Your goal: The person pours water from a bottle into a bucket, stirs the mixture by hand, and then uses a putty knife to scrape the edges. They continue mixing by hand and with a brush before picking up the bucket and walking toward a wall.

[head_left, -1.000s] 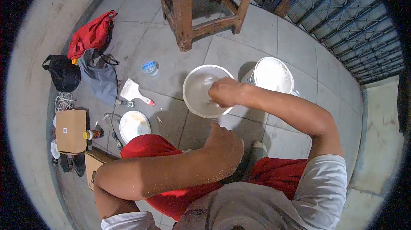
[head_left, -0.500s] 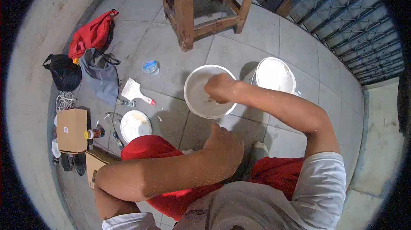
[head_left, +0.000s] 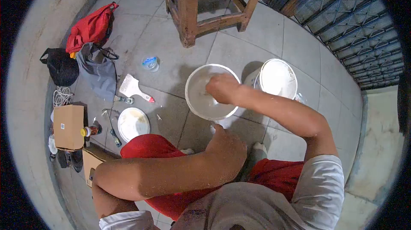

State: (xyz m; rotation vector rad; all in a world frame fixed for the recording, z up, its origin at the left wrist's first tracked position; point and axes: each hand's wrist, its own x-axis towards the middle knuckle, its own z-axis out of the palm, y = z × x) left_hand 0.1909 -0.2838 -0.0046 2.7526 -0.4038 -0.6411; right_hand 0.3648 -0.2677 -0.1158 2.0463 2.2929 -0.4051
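My right hand [head_left: 222,89] is curled closed inside a white bucket [head_left: 191,100] on the floor, low over the pale contents. I cannot tell what its fingers hold. Just in front of the bucket's near rim is my left hand [head_left: 227,142], thumb pointing toward the bucket and the other fingers hidden beneath the hand. A second white bucket [head_left: 278,80], bright on top, stands to the right. Left of my hands lie a wide white brush [head_left: 132,88] with a red-tipped handle and a round white lid [head_left: 133,124] with smears on it.
A wooden stool [head_left: 188,16] stands ahead, and a metal folding gate [head_left: 364,33] runs along the right. By the left wall are a red bag [head_left: 92,26], a grey bag [head_left: 96,74], a black cap [head_left: 62,65] and a cardboard box [head_left: 68,127]. A plastic cup [head_left: 150,64] sits on the tiles.
My right hand stays inside the bucket, its position hardly different. My left hand has moved slightly right relative to the view, and the view itself has shifted a little.
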